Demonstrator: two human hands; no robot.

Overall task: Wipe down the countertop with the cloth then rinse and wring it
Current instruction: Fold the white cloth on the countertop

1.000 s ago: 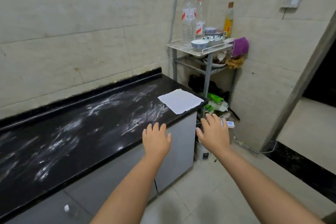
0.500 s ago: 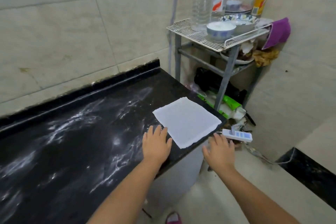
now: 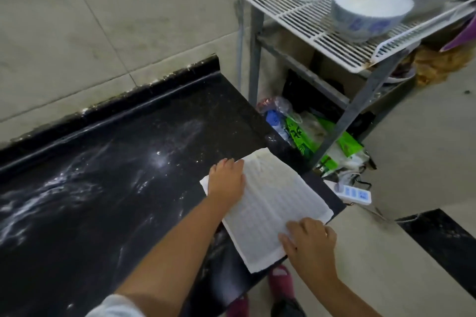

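Lying flat at the end corner of the black countertop (image 3: 108, 188), the white cloth (image 3: 273, 203) looks thin, soft and light, so it should bend and bunch up easily when picked up. The left hand (image 3: 226, 183) rests flat on the cloth's far left side with fingers straight, and the right hand (image 3: 309, 242) presses bent fingers on its near right corner, which looks like a good place to grab because that edge hangs a little over the counter. White smears cover the countertop to the left of the cloth, and a wire rack (image 3: 309, 23) with a bowl (image 3: 371, 10) stands past the cloth.
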